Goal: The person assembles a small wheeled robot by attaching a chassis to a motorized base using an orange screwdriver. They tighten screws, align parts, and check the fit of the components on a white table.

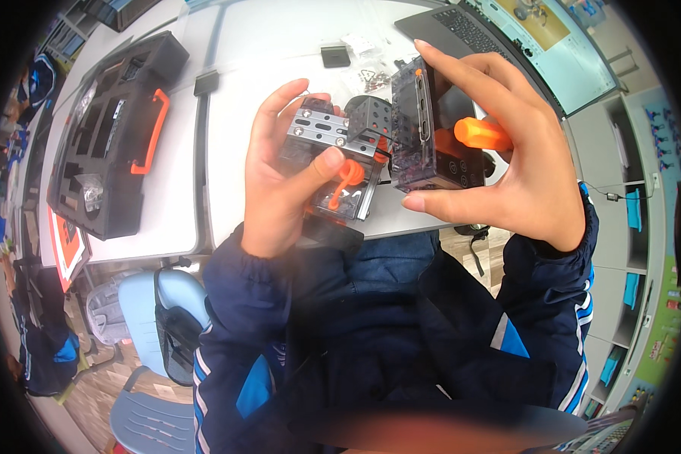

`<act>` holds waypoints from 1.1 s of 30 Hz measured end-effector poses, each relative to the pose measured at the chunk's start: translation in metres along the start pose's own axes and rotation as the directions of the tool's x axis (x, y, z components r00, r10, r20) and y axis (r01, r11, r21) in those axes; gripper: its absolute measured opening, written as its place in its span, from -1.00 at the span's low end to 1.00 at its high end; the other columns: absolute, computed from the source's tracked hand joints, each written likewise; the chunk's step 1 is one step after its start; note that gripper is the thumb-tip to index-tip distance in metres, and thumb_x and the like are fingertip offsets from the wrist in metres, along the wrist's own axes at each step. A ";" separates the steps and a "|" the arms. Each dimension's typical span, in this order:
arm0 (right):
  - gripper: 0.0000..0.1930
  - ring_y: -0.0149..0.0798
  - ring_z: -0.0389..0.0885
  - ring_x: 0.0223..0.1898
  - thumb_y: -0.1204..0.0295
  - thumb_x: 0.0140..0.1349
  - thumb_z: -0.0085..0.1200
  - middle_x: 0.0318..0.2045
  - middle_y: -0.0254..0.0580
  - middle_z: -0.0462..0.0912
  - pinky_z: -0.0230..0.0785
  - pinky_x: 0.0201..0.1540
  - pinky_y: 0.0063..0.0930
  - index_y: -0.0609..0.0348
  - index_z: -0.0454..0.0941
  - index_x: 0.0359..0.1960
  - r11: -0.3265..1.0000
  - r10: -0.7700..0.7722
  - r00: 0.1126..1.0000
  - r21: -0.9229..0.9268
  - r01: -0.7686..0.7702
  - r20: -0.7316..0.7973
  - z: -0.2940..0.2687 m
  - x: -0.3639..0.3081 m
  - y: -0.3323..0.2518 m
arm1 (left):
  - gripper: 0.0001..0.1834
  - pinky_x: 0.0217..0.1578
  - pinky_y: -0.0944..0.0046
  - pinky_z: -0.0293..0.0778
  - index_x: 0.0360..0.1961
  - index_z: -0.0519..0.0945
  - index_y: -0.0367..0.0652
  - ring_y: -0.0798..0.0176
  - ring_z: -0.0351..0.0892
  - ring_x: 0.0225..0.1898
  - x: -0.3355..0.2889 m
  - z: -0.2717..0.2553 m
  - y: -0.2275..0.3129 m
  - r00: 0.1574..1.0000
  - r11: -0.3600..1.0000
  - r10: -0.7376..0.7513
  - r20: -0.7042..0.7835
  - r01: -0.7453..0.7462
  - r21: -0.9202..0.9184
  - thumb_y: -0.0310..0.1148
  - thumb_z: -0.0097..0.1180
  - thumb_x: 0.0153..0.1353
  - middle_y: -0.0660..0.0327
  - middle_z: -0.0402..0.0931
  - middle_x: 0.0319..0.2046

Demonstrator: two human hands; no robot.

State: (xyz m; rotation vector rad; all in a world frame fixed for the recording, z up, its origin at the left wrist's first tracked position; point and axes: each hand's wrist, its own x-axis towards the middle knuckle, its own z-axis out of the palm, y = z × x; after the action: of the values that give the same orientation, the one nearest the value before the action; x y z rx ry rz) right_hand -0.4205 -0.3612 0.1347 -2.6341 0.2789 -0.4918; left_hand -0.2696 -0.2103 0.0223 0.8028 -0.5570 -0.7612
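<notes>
My left hand (pixel 274 178) grips a robot-kit assembly (pixel 331 130) with silver slotted metal beams, clear plastic and an orange cord-like piece. Its thumb presses on the near side. My right hand (pixel 518 144) spans a dark, boxy electronic module (pixel 415 129) with ports along its side, thumb at the lower edge and fingertips at the upper one. An orange ribbed handle (pixel 483 135), like a screwdriver's, sticks out beside the right palm; its far end is hidden behind the module. Between both hands a grey perforated bracket (pixel 369 117) and dark wires sit close to the module.
At the left of the white table (pixel 238 45) lies a dark case (pixel 117 129) with an orange carrying handle. Behind my hands are small plastic bags (pixel 367 76) with screws and a small black block (pixel 336 57). A laptop (pixel 461 30) stands back right. A blue chair (pixel 155 310) is below the table's edge.
</notes>
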 end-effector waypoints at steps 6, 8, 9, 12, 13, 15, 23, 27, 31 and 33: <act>-0.03 -0.34 0.51 -0.04 0.33 -0.33 0.53 -0.02 -0.12 0.50 0.46 -0.18 -0.54 0.17 0.39 0.28 0.998 -0.060 0.994 -0.036 0.057 -0.095 0.019 -0.008 0.003 | -0.22 0.12 0.22 0.45 0.32 0.19 -0.17 0.24 0.39 0.13 -0.001 0.000 -0.003 0.999 0.997 0.053 -0.004 -0.053 0.064 -0.58 0.31 0.10 0.07 0.32 0.13; -0.01 -0.35 0.54 -0.06 0.33 -0.35 0.54 0.01 -0.10 0.50 0.46 -0.19 -0.55 0.17 0.37 0.28 0.999 -0.035 0.990 -0.032 0.031 -0.135 0.025 -0.017 0.004 | -0.22 0.12 0.22 0.45 0.32 0.19 -0.17 0.24 0.40 0.13 0.000 0.000 -0.003 0.998 0.995 0.069 -0.010 -0.068 0.070 -0.59 0.30 0.10 0.08 0.32 0.13; 0.01 -0.36 0.57 -0.08 0.34 -0.36 0.55 0.03 -0.09 0.50 0.46 -0.19 -0.57 0.17 0.35 0.29 1.000 -0.001 0.988 -0.015 -0.001 -0.157 0.028 -0.022 0.004 | -0.22 0.13 0.21 0.45 0.32 0.19 -0.17 0.24 0.40 0.13 0.000 0.000 -0.004 0.997 0.995 0.075 -0.011 -0.074 0.069 -0.59 0.30 0.10 0.08 0.32 0.12; 0.05 -0.35 0.63 -0.11 0.38 -0.35 0.56 0.08 -0.02 0.47 0.50 -0.19 -0.59 0.21 0.27 0.31 0.984 0.124 0.973 0.150 -0.096 -0.194 0.043 -0.035 0.005 | -0.22 0.13 0.21 0.44 0.32 0.18 -0.17 0.24 0.40 0.12 -0.002 0.000 -0.004 0.997 0.995 0.072 -0.014 -0.071 0.063 -0.58 0.30 0.10 0.09 0.33 0.11; 0.06 -0.33 0.64 -0.10 0.39 -0.34 0.57 0.11 0.02 0.44 0.52 -0.18 -0.59 0.24 0.23 0.31 0.968 0.168 0.965 0.221 -0.122 -0.200 0.049 -0.038 0.006 | -0.22 0.13 0.21 0.44 0.32 0.18 -0.17 0.24 0.40 0.12 -0.002 0.001 -0.005 0.998 0.996 0.069 -0.013 -0.068 0.062 -0.58 0.30 0.11 0.09 0.33 0.10; 0.06 -0.26 0.60 -0.03 0.37 -0.32 0.58 0.11 0.07 0.41 0.55 -0.15 -0.54 0.30 0.20 0.30 0.907 0.240 0.946 0.399 -0.139 -0.217 0.061 -0.043 0.008 | -0.23 0.13 0.21 0.43 0.32 0.18 -0.17 0.24 0.40 0.12 -0.002 0.001 -0.005 0.997 0.995 0.074 -0.014 -0.073 0.074 -0.57 0.30 0.11 0.10 0.33 0.09; 0.11 -0.22 0.66 -0.07 0.41 -0.30 0.58 0.15 0.14 0.32 0.58 -0.08 -0.48 0.28 0.09 0.33 0.775 0.324 0.929 0.612 -0.154 -0.177 0.080 -0.052 0.015 | -0.25 0.13 0.22 0.42 0.31 0.20 -0.17 0.25 0.39 0.12 -0.002 0.000 -0.005 0.998 0.993 0.069 -0.013 -0.067 0.101 -0.54 0.30 0.13 0.10 0.33 0.08; 0.12 -0.21 0.64 -0.04 0.42 -0.30 0.58 0.19 0.13 0.28 0.56 -0.04 -0.47 0.25 0.08 0.33 0.766 0.278 0.938 0.637 -0.086 -0.207 0.085 -0.053 0.021 | -0.27 0.13 0.24 0.42 0.30 0.23 -0.17 0.25 0.38 0.13 -0.002 -0.001 -0.007 0.996 0.989 0.089 -0.007 -0.087 0.121 -0.53 0.30 0.12 0.10 0.33 0.08; 0.12 -0.19 0.45 0.17 0.42 -0.31 0.60 0.20 0.07 0.28 0.43 0.14 -0.40 0.25 0.09 0.33 0.761 0.248 0.948 0.646 -0.062 -0.201 0.088 -0.056 0.030 | -0.29 0.10 0.26 0.42 0.27 0.27 -0.18 0.26 0.38 0.12 0.000 -0.002 -0.006 0.992 0.972 0.128 -0.006 -0.124 0.201 -0.53 0.32 0.10 0.11 0.33 0.08; 0.12 -0.19 0.33 0.25 0.42 -0.32 0.60 0.20 0.04 0.29 0.34 0.22 -0.37 0.25 0.10 0.33 0.760 0.234 0.949 0.649 -0.043 -0.211 0.089 -0.057 0.036 | -0.28 0.10 0.27 0.41 0.26 0.29 -0.19 0.26 0.39 0.11 0.000 -0.002 -0.003 0.990 0.951 0.139 0.029 -0.142 0.276 -0.52 0.34 0.07 0.11 0.34 0.07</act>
State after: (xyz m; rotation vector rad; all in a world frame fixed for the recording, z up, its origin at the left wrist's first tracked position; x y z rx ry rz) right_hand -0.4425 -0.3424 0.0266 -1.8553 0.3241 -0.7573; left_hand -0.2696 -0.2104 0.0186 1.0075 -0.7326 -0.5620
